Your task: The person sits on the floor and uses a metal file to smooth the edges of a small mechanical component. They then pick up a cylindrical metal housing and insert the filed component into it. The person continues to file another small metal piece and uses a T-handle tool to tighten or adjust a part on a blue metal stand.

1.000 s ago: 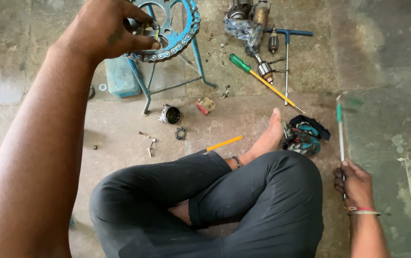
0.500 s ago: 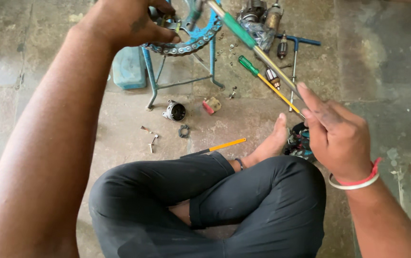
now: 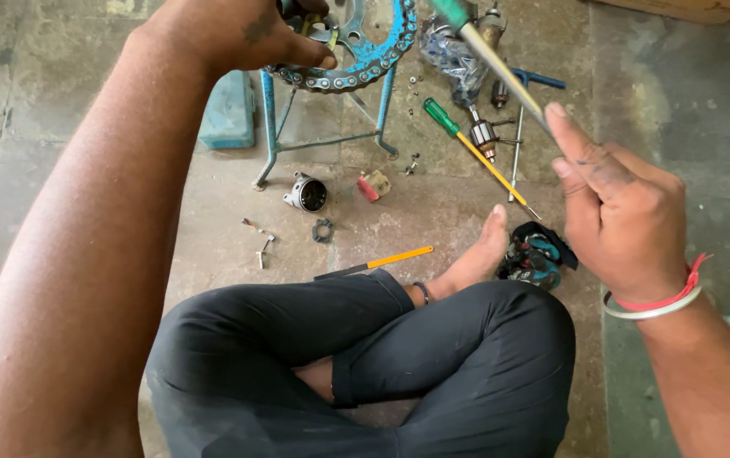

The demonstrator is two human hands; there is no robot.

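I sit cross-legged on a concrete floor. My left hand is raised at the top and grips a part at the rim of a blue round chain-edged stand. My right hand is lifted at the right and holds a long screwdriver with a green handle and metal shaft, its handle pointing up toward the blue stand. A second green-handled screwdriver with a yellow shaft lies on the floor below it.
On the floor lie a small black cylindrical housing, a black gasket ring, loose screws, a yellow-handled tool, a motor armature, a blue T-handle wrench, a teal box and a teal-black tool body by my foot.
My right hand rose from the floor at the right with the long screwdriver and brought it up toward the blue stand. The left hand stayed on the stand.
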